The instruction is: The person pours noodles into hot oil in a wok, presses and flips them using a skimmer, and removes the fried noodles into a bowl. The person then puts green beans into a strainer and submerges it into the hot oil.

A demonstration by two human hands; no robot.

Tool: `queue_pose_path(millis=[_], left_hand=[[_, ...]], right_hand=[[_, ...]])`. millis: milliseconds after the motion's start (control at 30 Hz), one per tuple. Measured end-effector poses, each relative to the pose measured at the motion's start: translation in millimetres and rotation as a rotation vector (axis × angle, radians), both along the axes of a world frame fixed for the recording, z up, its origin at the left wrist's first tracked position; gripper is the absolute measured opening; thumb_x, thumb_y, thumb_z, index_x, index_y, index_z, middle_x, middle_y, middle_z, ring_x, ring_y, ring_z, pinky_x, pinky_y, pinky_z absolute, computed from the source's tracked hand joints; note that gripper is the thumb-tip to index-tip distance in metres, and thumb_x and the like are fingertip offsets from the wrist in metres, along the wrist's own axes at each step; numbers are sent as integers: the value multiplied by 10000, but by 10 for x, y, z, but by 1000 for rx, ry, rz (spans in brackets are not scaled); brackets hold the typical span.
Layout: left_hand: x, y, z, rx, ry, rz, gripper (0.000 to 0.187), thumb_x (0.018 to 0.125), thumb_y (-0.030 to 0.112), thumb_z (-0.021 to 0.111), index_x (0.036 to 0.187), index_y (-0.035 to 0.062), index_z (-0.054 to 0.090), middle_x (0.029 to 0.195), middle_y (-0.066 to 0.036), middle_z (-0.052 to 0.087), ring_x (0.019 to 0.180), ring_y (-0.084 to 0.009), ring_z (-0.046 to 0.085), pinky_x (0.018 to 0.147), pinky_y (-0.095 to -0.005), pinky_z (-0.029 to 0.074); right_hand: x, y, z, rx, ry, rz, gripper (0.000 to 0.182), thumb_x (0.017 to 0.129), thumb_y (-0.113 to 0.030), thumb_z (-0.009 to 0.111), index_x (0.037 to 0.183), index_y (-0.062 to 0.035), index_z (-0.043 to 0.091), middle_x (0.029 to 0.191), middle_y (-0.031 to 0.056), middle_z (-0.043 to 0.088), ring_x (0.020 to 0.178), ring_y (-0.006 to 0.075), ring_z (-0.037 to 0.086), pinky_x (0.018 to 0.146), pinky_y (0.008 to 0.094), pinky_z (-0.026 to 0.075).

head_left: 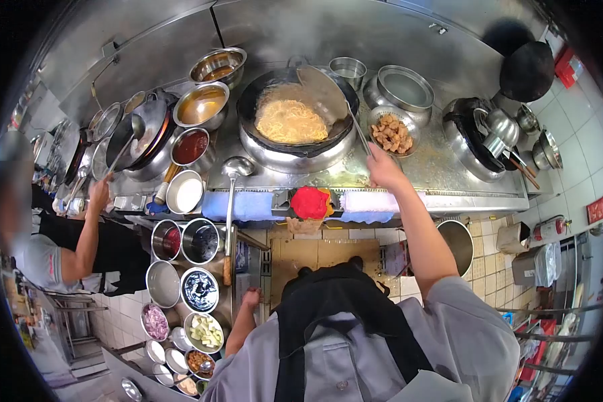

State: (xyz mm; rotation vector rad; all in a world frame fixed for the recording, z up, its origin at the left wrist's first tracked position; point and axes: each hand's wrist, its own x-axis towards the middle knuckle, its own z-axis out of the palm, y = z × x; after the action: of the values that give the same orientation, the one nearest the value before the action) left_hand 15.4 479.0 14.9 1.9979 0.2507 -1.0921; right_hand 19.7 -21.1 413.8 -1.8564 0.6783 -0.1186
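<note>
My right hand [384, 169] is closed around the long handle of a wide, round skimmer [325, 88]. The skimmer's broad head lies over the right side of a large wok [248, 107], partly in it. Yellow noodles [291, 120] in pale, bubbling liquid fill the wok, and steam rises. My left hand [250, 299] hangs low beside my body, fingers curled in, with nothing visible in it. A ladle [236, 167] with a wooden grip lies at the counter's front edge. Just right of the wok stands a bowl of fried brown pieces [392, 134].
Bowls of brown liquid [203, 105] and red sauce [190, 147] stand left of the wok. Several ingredient containers [199, 289] line my left side. A co-worker [80, 248] holds a ladle at another wok [155, 134]. A third wok [463, 137] sits at right.
</note>
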Motion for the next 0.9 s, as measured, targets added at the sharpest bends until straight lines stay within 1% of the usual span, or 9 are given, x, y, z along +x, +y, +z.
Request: queue_pose_path(millis=[33, 133, 233, 300, 367, 400, 633, 833, 900], left_hand=[[-13, 28, -135, 76, -69, -93, 270, 777, 263, 443, 939, 67, 532, 747, -94, 582, 586, -190, 548, 520, -317, 441], [-80, -127, 322, 12, 83, -66, 286, 780, 268, 443, 963, 70, 537, 773, -107, 601, 634, -189, 571, 536, -302, 446], [-79, -10, -200, 65, -41, -37, 273, 776, 248, 452, 965, 69, 535, 766, -108, 605, 613, -185, 572, 535, -302, 449], [-158, -159, 57, -15, -2, 107, 258, 776, 232, 458, 954, 63, 536, 750, -103, 601, 600, -189, 572, 532, -312, 452], [-282, -265, 150, -94, 45, 257, 243, 777, 215, 464, 944, 56, 538, 734, -97, 598, 588, -193, 571, 529, -322, 455], [-339, -269, 143, -45, 6, 213, 227, 779, 195, 470, 929, 38, 535, 711, -93, 583, 559, -196, 559, 504, -322, 451], [-697, -497, 741, -51, 53, 326, 210, 789, 143, 468, 886, -36, 522, 671, -117, 556, 515, -194, 549, 448, -272, 452], [-826, -456, 478, -102, 57, 354, 222, 792, 166, 471, 894, -23, 528, 702, -136, 584, 515, -186, 557, 446, -277, 455], [-809, -487, 405, -84, 55, 330, 231, 790, 185, 477, 905, -9, 527, 704, -128, 591, 510, -174, 556, 437, -278, 446]], right_hand=[[100, -102, 11, -255, 49, 95, 450, 817, -89, 326, 1257, -48, 239, 820, 161, 529, 427, 168, 481, 427, 304, 420], [548, -434, -199, -413, 145, 188, 420, 831, -120, 331, 1242, -53, 274, 899, 197, 541, 447, 196, 508, 474, 328, 439], [724, -577, -345, -532, 121, 330, 418, 839, -141, 339, 1245, -68, 272, 937, 186, 546, 445, 211, 519, 480, 338, 443], [688, -558, -244, -512, 168, 372, 422, 841, -144, 343, 1250, -79, 266, 952, 203, 535, 563, 274, 554, 572, 372, 453], [677, -803, -436, -879, 36, 556, 442, 824, -124, 356, 1255, -85, 266, 882, 269, 534, 755, 353, 547, 702, 417, 427], [702, -967, -546, -850, 70, 590, 462, 829, -129, 361, 1275, -122, 240, 945, 250, 517, 844, 372, 512, 774, 422, 391], [442, -1558, -288, -891, 285, 651, 421, 846, -161, 379, 1256, -220, 303, 1007, 189, 484, 930, 319, 476, 817, 371, 367], [507, -2216, -532, -937, -51, 567, 356, 868, -179, 302, 1215, -230, 361, 1084, 174, 460, 980, 300, 461, 829, 349, 379], [385, -2219, -481, -1084, 19, 560, 382, 849, -181, 343, 1230, -204, 336, 1073, 173, 466, 984, 313, 454, 829, 358, 376]])
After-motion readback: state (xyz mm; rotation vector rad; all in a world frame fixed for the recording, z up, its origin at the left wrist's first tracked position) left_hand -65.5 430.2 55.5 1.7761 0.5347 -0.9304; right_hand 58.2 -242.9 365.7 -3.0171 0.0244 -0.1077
